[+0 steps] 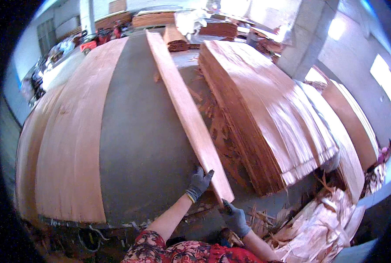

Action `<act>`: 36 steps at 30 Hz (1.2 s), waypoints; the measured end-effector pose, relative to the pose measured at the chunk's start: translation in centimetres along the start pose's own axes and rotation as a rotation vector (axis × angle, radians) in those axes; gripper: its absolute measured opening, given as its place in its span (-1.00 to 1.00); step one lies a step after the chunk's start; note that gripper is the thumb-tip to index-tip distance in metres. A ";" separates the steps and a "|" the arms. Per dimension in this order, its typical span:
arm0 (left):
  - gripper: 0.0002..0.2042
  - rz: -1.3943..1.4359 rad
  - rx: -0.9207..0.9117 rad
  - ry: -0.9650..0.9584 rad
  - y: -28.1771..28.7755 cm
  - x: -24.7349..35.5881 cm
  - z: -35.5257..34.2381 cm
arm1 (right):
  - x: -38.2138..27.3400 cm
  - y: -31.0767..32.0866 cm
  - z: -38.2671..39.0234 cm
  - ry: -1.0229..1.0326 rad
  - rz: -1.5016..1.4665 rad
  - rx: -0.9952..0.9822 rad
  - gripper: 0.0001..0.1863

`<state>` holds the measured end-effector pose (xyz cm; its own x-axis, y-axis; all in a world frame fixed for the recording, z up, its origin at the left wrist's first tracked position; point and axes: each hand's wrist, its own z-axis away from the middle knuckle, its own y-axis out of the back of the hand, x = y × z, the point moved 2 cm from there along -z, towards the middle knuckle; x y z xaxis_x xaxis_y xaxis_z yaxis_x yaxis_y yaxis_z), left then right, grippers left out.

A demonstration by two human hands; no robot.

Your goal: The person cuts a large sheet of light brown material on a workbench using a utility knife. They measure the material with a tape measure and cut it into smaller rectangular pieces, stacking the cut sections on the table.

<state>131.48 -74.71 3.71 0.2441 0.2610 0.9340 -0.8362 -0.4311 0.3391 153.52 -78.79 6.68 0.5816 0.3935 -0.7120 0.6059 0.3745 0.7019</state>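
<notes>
Both gloved hands are on the long narrow strip of reddish-brown wood veneer (184,109), which runs from the upper middle of the frame down to the lower middle, slanting a little to the right as it comes nearer. The left hand (199,183), in a dark grey glove, sits against the strip's left edge near its near end, fingers curled up onto the edge and pinching it. The right hand (234,215), gloved the same, is just below the strip's near corner, fingers closed on that corner from underneath. The two hands are near each other, both at the lower end; the rest of the strip stretches away from them toward the top of the frame.

Under the strip lies the big grey table (143,140), filling the middle of the picture. On its left part rests a wide sheet of pale reddish veneer (72,140), its right edge well apart from the strip, bare grey between them. To the right of the strip stands a thick stack of reddish veneer sheets (265,109), with loose veneer scraps (217,131) in the gap between stack and strip. More crumpled veneer offcuts (322,228) are heaped at the lower right, beside the right forearm. A red patterned sleeve (178,252) shows at the bottom edge.
</notes>
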 end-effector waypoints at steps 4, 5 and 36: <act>-0.40 0.126 -0.035 -0.117 -5.8 3.0 -0.9 | 3.6 2.9 -0.4 -0.059 -0.115 0.010 -0.59; -0.43 0.125 -0.017 -0.188 -7.6 4.0 -1.3 | 5.2 4.1 -0.4 -0.074 -0.149 0.030 -0.59; -0.37 1.895 0.285 0.286 -49.1 -4.0 -22.4 | 38.8 54.7 -25.3 -0.518 -1.216 0.103 -0.83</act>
<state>160.53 -35.25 -19.17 -0.8400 -0.5422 0.0183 0.2233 -0.3762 -0.8992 195.58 -21.81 17.96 -0.2332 -0.5175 -0.8233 0.9094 0.1838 -0.3731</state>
